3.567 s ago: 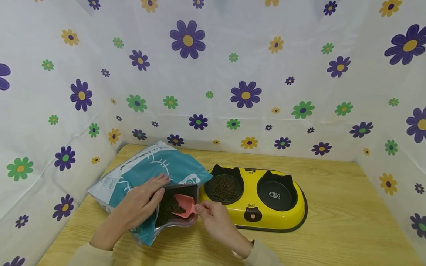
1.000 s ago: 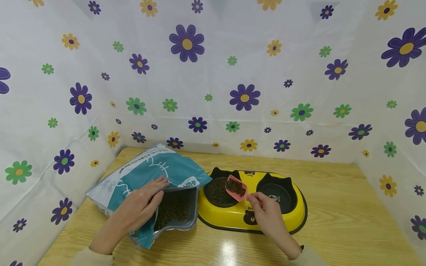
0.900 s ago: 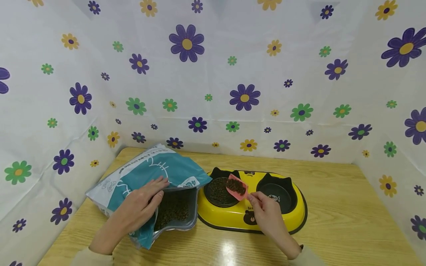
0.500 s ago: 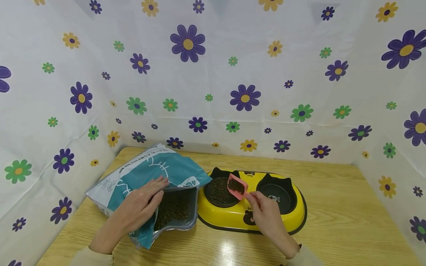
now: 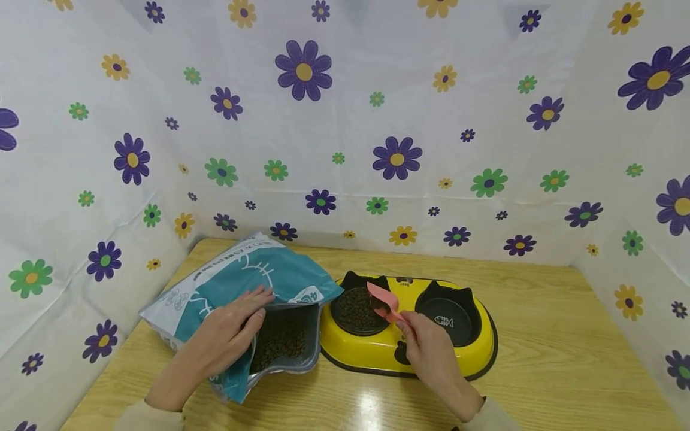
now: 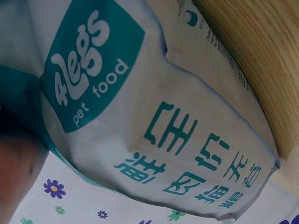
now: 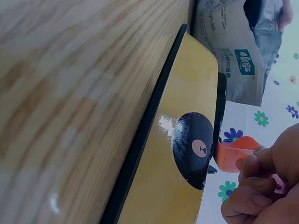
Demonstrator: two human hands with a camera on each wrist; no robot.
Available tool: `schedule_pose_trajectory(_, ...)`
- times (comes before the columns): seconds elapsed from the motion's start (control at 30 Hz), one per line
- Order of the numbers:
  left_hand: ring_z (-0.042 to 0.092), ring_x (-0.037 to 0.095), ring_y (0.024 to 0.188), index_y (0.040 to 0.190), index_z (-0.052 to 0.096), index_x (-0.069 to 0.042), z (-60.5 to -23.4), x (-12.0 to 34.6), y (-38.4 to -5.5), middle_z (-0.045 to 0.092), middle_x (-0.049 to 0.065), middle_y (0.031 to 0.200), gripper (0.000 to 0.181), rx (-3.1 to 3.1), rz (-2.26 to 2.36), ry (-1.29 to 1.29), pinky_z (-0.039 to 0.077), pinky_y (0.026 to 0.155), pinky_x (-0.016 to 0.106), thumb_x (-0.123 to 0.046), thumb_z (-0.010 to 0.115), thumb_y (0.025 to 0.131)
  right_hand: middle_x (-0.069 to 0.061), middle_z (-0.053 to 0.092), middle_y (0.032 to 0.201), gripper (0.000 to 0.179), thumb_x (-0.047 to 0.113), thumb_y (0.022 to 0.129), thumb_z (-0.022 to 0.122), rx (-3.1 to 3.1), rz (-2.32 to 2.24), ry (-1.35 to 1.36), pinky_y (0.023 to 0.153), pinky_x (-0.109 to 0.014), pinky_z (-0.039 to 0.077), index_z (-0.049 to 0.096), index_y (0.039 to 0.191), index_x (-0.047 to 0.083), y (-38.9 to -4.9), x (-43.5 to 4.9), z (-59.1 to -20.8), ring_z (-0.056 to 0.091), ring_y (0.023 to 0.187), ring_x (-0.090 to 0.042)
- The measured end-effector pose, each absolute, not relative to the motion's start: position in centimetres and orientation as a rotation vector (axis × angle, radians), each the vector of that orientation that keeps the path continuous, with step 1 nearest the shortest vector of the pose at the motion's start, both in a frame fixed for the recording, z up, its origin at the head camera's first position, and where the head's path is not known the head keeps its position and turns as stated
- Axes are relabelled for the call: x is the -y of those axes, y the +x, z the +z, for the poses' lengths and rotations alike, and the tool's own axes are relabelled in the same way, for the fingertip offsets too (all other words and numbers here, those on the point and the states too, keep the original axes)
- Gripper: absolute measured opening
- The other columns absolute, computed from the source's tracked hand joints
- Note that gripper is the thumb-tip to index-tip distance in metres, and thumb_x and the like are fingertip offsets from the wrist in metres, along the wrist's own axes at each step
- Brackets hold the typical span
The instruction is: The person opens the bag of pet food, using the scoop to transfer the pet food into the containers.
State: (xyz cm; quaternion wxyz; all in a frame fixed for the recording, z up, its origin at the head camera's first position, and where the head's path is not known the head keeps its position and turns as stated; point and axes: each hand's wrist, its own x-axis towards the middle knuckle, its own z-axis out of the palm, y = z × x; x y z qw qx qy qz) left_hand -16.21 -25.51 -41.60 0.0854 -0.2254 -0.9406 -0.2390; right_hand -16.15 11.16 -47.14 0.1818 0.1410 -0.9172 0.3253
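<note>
Teal and silvery-white, the food bag lies on its side on the wood-grain table, its mouth facing the person and showing brown kibble inside. Its label, clearest in the left wrist view, reads "4legs pet food"; below run large teal Chinese characters, 鲜肉 and 猫 among them, while the small print along the edge is too fine to read. The left hand rests on the bag beside the opening, fingers extended and fairly close together. The right hand pinches the handle of a pink scoop, which is tipped on its side over the near bowl, the one next to the bag, with some kibble in it. That black cat-eared bowl holds a layer of kibble; its twin shows a white fish-skeleton print. Both sit in a glossy yellow stand, marked "Bear" in tiny lettering at its far edge. A bear-face print decorates its front. Flower-patterned cloth hangs behind.
</note>
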Motion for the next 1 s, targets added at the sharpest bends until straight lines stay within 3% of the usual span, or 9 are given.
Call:
schedule_pose_trajectory(0.4, 0.048, 0.037, 0.144, 0.144, 0.059, -0.007, -41.68, 25.68, -16.52, 0.056, 0.011, 0.151, 0.04, 2.779, -0.696, -0.703, 0.043, 0.113, 0.059, -0.022, 0.044, 0.111, 0.002, 0.054, 0.073, 0.015, 0.006, 0.091, 0.075, 2.512, 0.737, 0.466, 0.051, -0.014, 0.033, 0.071, 0.105, 0.005, -16.05, -10.95, -47.51, 0.038, 0.062, -0.004)
schedule_pose_trajectory(0.67, 0.049, 0.037, 0.144, 0.143, 0.06, -0.007, -41.81, 25.79, -16.31, 0.057, 0.011, 0.151, 0.039, 2.775, -0.689, -0.692, 0.043, 0.113, 0.058, -0.022, 0.045, 0.11, 0.004, 0.046, 0.07, 0.019, 0.006, 0.088, 0.078, 2.461, 0.594, 0.497, 0.046, -0.012, 0.023, 0.069, 0.106, 0.006, -16.05, -11.0, -47.81, 0.028, 0.056, -0.002)
schedule_pose_trajectory(0.87, 0.049, 0.036, 0.144, 0.143, 0.06, -0.007, -41.87, 25.77, -16.25, 0.057, 0.01, 0.151, 0.038, 2.768, -0.683, -0.691, 0.043, 0.113, 0.057, -0.021, 0.045, 0.11, 0.002, 0.056, 0.074, 0.013, 0.006, 0.094, 0.072, 2.531, 0.768, 0.437, 0.05, -0.013, 0.037, 0.068, 0.106, 0.003, -15.79, -11.11, -47.6, 0.041, 0.061, -0.002)
schedule_pose_trajectory(1.0, 0.049, 0.036, 0.144, 0.143, 0.06, -0.008, -41.85, 25.7, -16.34, 0.057, 0.01, 0.151, 0.039, 2.768, -0.687, -0.691, 0.044, 0.113, 0.058, -0.022, 0.045, 0.11, 0.004, 0.052, 0.071, 0.012, 0.012, 0.102, 0.062, 2.607, 0.967, 0.357, 0.049, -0.016, 0.036, 0.064, 0.108, 0.002, -15.49, -11.14, -47.42, 0.041, 0.057, -0.001)
